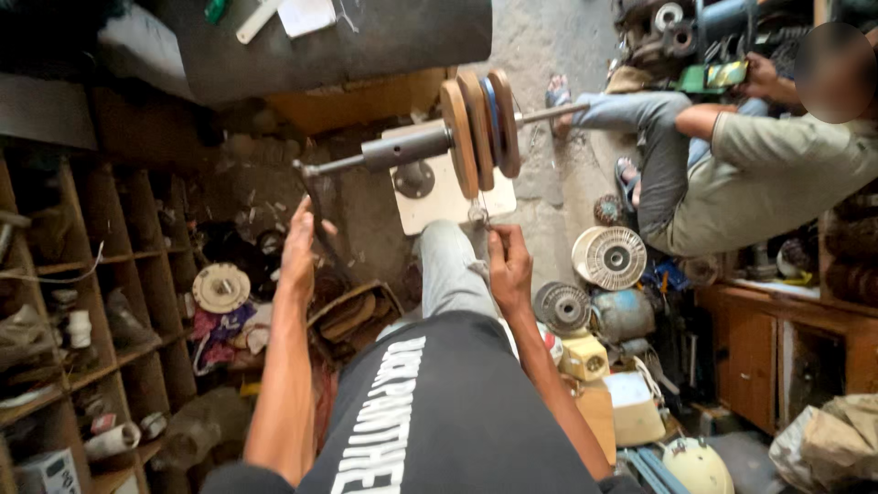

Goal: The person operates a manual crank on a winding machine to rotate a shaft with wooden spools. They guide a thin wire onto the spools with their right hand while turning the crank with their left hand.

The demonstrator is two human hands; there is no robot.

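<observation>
Overhead, wooden discs on steel shaft, hands below

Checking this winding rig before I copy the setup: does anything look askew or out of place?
The wooden discs on the shaft look tilted, not square to it. Otherwise nothing stands out: left hand on the crank handle, right hand pinching a thin wire.

Left hand grips the crank handle – right hand pinches thin wire below wooden discs.
</observation>
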